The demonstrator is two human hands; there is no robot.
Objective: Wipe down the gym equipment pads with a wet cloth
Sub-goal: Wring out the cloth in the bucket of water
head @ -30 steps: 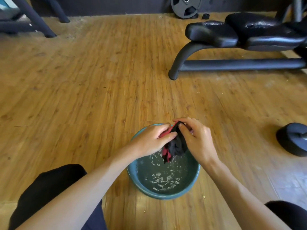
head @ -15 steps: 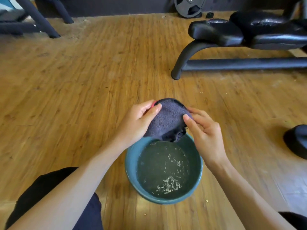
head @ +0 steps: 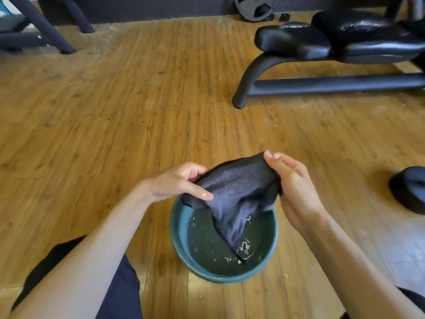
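Cloth [head: 239, 194] spread wider, tip trailing into basin [head: 178, 229] water | left hand [head: 177, 183] and right hand [head: 292, 187] fingers each grasp its top edge above basin | wetting stage; pads [head: 294, 42] beyond basin likely still unwiped.

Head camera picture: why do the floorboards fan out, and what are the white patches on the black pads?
In the head view, the wide-angle lens splays the floor planks; white patches on the bench pads are glare off glossy covering; glints speckle the water in the basin.
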